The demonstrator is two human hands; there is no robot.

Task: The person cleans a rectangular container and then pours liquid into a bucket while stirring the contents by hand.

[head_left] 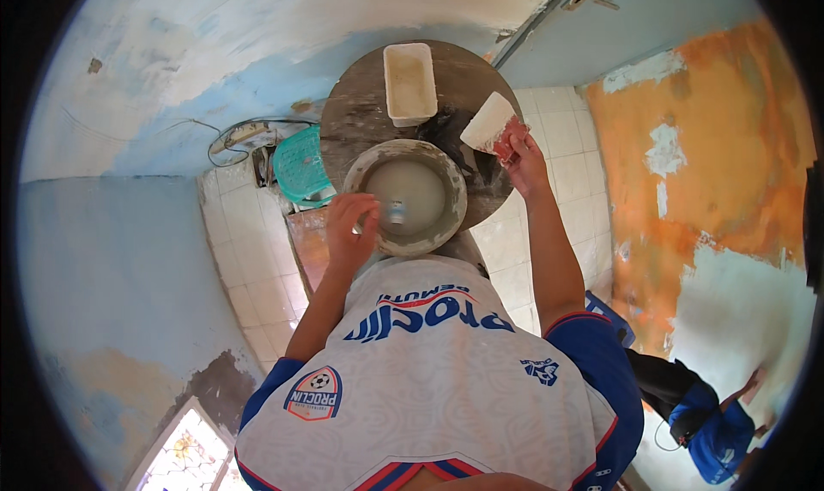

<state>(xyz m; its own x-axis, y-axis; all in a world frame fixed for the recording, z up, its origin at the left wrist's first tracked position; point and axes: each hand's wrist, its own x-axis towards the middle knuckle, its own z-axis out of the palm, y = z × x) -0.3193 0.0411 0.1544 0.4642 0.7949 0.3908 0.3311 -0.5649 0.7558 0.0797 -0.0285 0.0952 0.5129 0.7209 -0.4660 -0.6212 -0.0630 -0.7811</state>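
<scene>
My right hand [524, 160] grips a wide scraper with a red handle [506, 143] and a whitish, smeared blade [488, 118], held above the right side of a round table [356, 105]. On the table's near part stands a round basin [457, 201] with a putty-smeared rim and cloudy greyish liquid [410, 184] inside. Over the basin's left rim is my left hand [350, 233], its fingers loosely bent and a gap showing between thumb and fingers; it holds nothing I can see. A small pale and blue thing [396, 213] shows in the basin, its kind unclear.
Behind the basin sits a rectangular cream tub [410, 86]. A turquoise plastic stool [300, 165] stands left of the table, beside cables [225, 139]. Patchy walls [687, 173] surround the tiled floor [562, 139]. Another person in blue [717, 435] is at the lower right.
</scene>
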